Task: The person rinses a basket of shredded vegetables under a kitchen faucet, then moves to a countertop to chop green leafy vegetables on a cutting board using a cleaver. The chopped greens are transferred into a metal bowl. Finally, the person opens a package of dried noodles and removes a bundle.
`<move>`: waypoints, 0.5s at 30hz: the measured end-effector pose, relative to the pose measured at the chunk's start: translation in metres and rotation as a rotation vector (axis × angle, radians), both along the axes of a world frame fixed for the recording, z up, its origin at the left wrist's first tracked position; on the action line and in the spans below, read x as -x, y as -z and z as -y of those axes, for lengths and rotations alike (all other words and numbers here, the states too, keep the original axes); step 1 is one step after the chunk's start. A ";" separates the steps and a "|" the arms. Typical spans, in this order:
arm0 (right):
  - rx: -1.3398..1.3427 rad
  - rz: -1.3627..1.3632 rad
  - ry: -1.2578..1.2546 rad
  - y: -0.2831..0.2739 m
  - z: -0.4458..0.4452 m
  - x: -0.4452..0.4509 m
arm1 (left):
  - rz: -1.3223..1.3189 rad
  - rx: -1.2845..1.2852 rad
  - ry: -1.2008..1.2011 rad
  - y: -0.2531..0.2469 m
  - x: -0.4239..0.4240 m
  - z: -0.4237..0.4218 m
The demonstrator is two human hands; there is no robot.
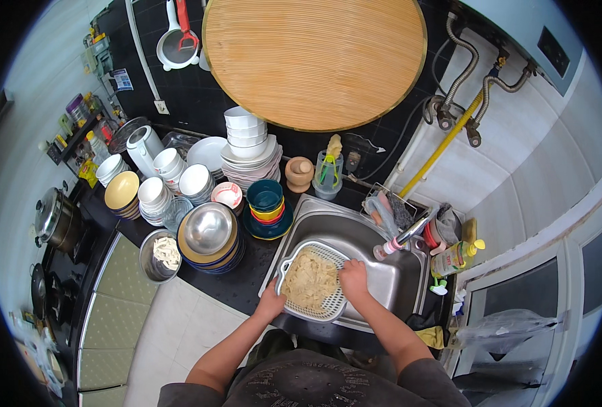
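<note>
A white plastic colander [334, 305] holds a mass of pale, beige shredded food [310, 280]. My left hand [271, 301] grips its left rim, and my right hand [353, 279] grips the right rim. The colander is over the left part of a stainless steel sink [377, 285] and the counter edge in front of it. Right of my right hand, a faucet [413, 229] with a pink-banded spout end reaches over the basin. My fingertips are partly hidden by the colander's rim.
Left of the sink stand stacked dark green, yellow and red bowls [264, 196], and large plates under a metal bowl [208, 229]. A steel bowl [151, 269] with white strips sits near the counter edge. A detergent bottle [448, 259] stands at the right.
</note>
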State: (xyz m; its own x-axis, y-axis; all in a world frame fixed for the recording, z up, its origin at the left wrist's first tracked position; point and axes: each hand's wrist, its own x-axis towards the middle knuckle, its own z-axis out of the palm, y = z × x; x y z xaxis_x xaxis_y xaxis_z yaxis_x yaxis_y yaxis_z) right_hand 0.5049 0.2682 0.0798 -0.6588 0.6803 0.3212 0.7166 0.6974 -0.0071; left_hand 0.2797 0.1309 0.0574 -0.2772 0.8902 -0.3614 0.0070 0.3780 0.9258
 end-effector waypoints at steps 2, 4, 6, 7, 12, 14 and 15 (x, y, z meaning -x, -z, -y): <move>-0.018 0.048 -0.019 0.006 -0.005 0.002 | 0.001 0.011 -0.005 -0.006 -0.003 0.000; -0.020 0.095 -0.036 0.008 -0.004 0.005 | -0.004 0.020 -0.004 -0.026 -0.005 0.000; -0.016 0.142 -0.052 0.006 -0.003 0.009 | -0.011 0.013 -0.011 -0.024 -0.004 0.001; -0.023 0.132 -0.084 0.006 -0.004 0.010 | -0.015 0.000 -0.020 -0.009 -0.002 0.001; -0.031 0.121 -0.174 0.001 -0.007 0.009 | 0.050 -0.012 -0.054 0.010 -0.002 0.000; 0.014 0.039 -0.172 -0.002 -0.008 0.009 | 0.042 -0.019 -0.064 0.014 -0.002 0.000; 0.038 -0.003 -0.173 -0.005 -0.008 0.010 | 0.030 -0.030 -0.066 0.009 -0.001 0.000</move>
